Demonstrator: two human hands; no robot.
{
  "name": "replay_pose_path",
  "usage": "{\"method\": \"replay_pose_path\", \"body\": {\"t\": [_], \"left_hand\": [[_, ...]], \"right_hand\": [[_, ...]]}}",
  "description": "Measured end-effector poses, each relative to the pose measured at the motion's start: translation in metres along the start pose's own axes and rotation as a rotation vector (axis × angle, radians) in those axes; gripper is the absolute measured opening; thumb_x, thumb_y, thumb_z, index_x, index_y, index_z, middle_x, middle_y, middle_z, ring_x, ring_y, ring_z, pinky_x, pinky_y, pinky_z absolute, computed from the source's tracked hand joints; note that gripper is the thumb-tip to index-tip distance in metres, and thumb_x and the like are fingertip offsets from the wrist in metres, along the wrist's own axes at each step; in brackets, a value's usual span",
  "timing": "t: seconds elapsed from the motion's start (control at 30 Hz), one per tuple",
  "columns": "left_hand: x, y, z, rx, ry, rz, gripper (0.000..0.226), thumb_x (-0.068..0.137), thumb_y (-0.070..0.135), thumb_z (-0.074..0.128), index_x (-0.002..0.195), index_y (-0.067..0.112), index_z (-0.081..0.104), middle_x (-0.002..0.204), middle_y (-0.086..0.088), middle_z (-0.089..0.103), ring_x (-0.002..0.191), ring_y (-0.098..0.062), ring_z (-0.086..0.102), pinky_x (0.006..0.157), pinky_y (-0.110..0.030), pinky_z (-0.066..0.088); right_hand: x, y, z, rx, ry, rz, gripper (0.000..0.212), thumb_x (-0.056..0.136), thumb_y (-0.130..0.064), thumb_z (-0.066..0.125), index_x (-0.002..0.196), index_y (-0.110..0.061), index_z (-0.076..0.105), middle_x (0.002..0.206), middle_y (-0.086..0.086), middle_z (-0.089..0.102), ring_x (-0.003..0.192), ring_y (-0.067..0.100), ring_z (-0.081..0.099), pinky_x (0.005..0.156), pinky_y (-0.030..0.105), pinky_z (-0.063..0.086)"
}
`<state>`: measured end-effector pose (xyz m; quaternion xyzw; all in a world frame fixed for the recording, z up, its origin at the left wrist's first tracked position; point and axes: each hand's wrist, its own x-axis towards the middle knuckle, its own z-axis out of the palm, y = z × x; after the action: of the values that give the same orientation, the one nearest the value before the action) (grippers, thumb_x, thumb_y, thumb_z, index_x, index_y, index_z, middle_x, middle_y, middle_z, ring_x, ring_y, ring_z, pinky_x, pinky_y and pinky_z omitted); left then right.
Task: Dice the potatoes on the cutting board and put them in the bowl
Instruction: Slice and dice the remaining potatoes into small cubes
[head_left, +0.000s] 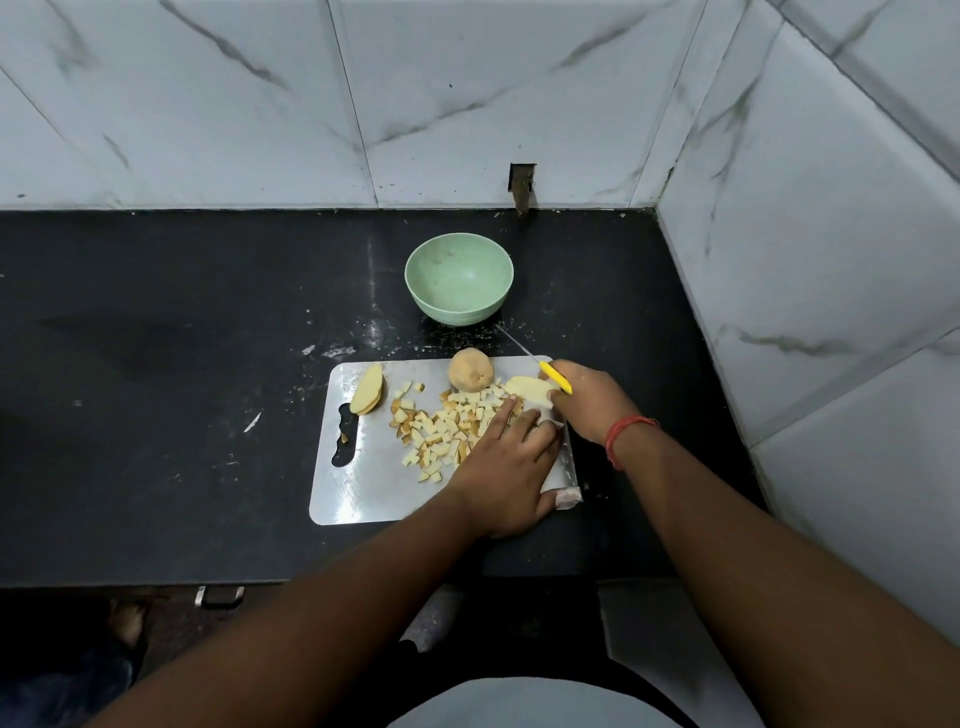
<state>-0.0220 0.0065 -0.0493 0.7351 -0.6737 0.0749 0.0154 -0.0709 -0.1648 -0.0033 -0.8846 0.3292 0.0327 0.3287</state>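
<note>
Dozens of potato dice (447, 426) lie on the cutting board (363, 488), just beyond the left hand (506, 467), whose straight fingers press flat beside them. They look firm, wet and slippery, best scooped together. The right hand (589, 402) grips a yellow-handled knife (555, 377), fingertips on a potato slice (530, 391); its blade is hard to trace. One whole potato (470, 369) sits past the fingertips; the bowl (459, 278) stands farther off, seemingly unfilled.
</note>
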Motion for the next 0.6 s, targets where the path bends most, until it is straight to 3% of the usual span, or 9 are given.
{"method": "replay_pose_path", "body": {"t": [0.1, 0.23, 0.37, 0.47, 0.6], "left_hand": [[0.004, 0.005, -0.001, -0.016, 0.036, -0.047, 0.074, 0.102, 0.063, 0.036, 0.141, 0.004, 0.056, 0.13, -0.009, 0.054, 0.126, -0.031, 0.048, 0.126, -0.057, 0.015], [-0.003, 0.007, 0.005, -0.049, 0.075, -0.098, 0.076, 0.104, 0.061, 0.03, 0.147, 0.001, 0.05, 0.139, -0.014, 0.053, 0.135, -0.032, 0.045, 0.127, -0.05, 0.019], [-0.013, 0.004, 0.011, -0.047, 0.082, -0.18, 0.076, 0.105, 0.059, 0.027, 0.147, 0.0, 0.05, 0.15, -0.019, 0.051, 0.144, -0.034, 0.041, 0.127, -0.044, 0.016], [-0.013, 0.005, 0.011, -0.044, 0.073, -0.195, 0.074, 0.104, 0.059, 0.03, 0.146, 0.001, 0.052, 0.149, -0.017, 0.052, 0.145, -0.034, 0.04, 0.126, -0.047, 0.022], [-0.014, 0.007, 0.007, -0.052, 0.056, -0.238, 0.07, 0.104, 0.058, 0.033, 0.147, 0.005, 0.051, 0.148, -0.019, 0.05, 0.148, -0.036, 0.035, 0.126, -0.05, 0.021]], "right_hand": [[-0.011, 0.001, -0.005, 0.217, 0.138, 0.05, 0.02, 0.095, -0.017, 0.055, 0.113, -0.022, 0.063, 0.101, -0.004, 0.065, 0.088, 0.014, 0.059, 0.075, 0.023, 0.041], [-0.044, 0.005, -0.004, 0.37, 0.23, 0.086, 0.011, 0.098, -0.024, 0.051, 0.103, -0.022, 0.061, 0.09, -0.003, 0.064, 0.083, 0.015, 0.058, 0.073, 0.028, 0.043], [-0.076, 0.009, 0.007, 0.43, 0.182, 0.156, 0.012, 0.099, -0.03, 0.046, 0.096, -0.026, 0.057, 0.075, -0.003, 0.059, 0.067, 0.017, 0.056, 0.062, 0.03, 0.044], [-0.092, 0.011, 0.016, 0.375, 0.126, 0.173, 0.012, 0.1, -0.028, 0.044, 0.099, -0.021, 0.054, 0.077, 0.0, 0.06, 0.068, 0.021, 0.056, 0.065, 0.034, 0.046], [-0.107, 0.013, 0.021, 0.257, 0.009, 0.192, 0.013, 0.1, -0.026, 0.041, 0.102, -0.017, 0.051, 0.081, 0.009, 0.062, 0.067, 0.024, 0.057, 0.06, 0.03, 0.041]]}}
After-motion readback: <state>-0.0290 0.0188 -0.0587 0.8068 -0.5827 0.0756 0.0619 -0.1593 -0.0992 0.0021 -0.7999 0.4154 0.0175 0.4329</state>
